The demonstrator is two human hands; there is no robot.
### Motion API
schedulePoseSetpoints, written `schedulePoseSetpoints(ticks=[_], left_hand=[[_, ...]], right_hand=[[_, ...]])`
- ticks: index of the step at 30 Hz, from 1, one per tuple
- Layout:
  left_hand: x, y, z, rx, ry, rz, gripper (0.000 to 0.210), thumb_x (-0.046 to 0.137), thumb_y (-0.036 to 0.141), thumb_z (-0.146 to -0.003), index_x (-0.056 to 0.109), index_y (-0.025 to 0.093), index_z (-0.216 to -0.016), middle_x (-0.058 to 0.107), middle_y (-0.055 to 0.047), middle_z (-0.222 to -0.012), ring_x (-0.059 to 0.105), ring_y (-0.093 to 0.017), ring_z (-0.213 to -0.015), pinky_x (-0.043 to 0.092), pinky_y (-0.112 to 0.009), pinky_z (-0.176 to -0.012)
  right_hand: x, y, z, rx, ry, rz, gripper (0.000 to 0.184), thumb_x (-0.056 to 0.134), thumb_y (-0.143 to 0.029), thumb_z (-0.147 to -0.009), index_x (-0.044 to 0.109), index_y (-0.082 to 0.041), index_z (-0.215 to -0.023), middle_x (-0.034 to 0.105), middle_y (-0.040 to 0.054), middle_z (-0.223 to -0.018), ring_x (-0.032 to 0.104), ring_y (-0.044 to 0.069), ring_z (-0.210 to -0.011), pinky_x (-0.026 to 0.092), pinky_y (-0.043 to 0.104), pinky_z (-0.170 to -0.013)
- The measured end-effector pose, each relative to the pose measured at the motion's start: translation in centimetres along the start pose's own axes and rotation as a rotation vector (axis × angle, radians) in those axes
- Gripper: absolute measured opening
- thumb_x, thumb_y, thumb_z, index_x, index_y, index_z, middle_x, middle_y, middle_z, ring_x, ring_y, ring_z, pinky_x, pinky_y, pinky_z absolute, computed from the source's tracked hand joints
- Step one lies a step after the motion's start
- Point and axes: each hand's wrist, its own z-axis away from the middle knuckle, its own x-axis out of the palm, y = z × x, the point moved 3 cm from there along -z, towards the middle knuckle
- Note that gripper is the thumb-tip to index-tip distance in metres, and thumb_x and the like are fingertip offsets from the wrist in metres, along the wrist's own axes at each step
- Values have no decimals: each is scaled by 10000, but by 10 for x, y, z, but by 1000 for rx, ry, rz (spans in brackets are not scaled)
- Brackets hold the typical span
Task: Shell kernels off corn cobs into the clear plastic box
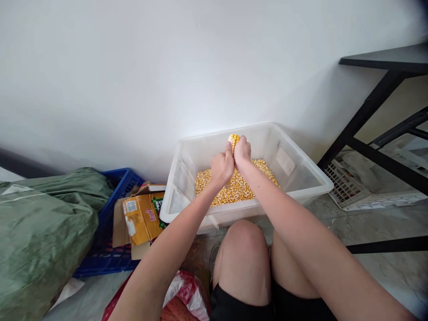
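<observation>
An ear of corn [234, 139] with yellow kernels stands upright between my two hands, its top end showing above them. My left hand [222, 167] is wrapped round it from the left, with the thumb pointing up along the cob. From the right, my right hand [243, 151] grips the same ear, its fingers curled and partly hidden. Both hands are over a large translucent plastic bin [307, 192]. Loose corn kernels [239, 189] cover the floor of the bin below them.
Left of the bin lie a torn yellow carton [144, 217], a blue crate [117, 196] and a green sack [47, 236]. A red and white bag [187, 290] is by my legs. On the right are a black-legged table [368, 156] and a white basket [346, 185]. A white wall [167, 67] rises behind.
</observation>
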Motion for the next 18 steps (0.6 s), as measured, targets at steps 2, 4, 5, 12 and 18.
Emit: schedulePoseSetpoints(ticks=[2,4,5,12,18], left_hand=[[-1,-1,-1,-31,-3,49,764,183,685,-938,592,177,-538,615,-128,-584,623,-255,-663,433,-340,-693],[-1,-2,-2,-54,0,82,733,205,662,-945,582,175,-548,617,-127,-603,620,-254,-682,435,-339,-698],[-1,-3,-2,-60,4,93,716,212,649,-949,577,175,-556,622,-128,-618,620,-256,-697,437,-340,-706],[0,-6,-5,-81,19,185,653,289,665,-919,499,199,-511,547,-98,-558,598,-256,-718,436,-348,-720],[13,-17,-9,-203,-113,466,706,221,776,-880,559,196,-658,566,-70,-560,635,-221,-614,492,-315,-585]], right_hand=[[-4,-3,3,60,72,59,355,304,-431,-918,568,-238,-780,677,64,-843,661,218,-805,513,310,-685],[-6,-6,6,87,107,97,333,317,-398,-915,557,-238,-748,693,71,-900,663,218,-828,512,313,-706],[-6,-7,7,84,111,106,327,316,-384,-914,549,-239,-736,695,72,-910,662,218,-835,511,312,-712],[-12,-19,17,57,137,177,327,330,-364,-905,498,-249,-650,652,77,-801,646,230,-843,485,310,-723],[-18,-28,21,-93,99,245,377,327,-322,-924,461,-238,-582,598,63,-684,629,226,-811,471,307,-764]])
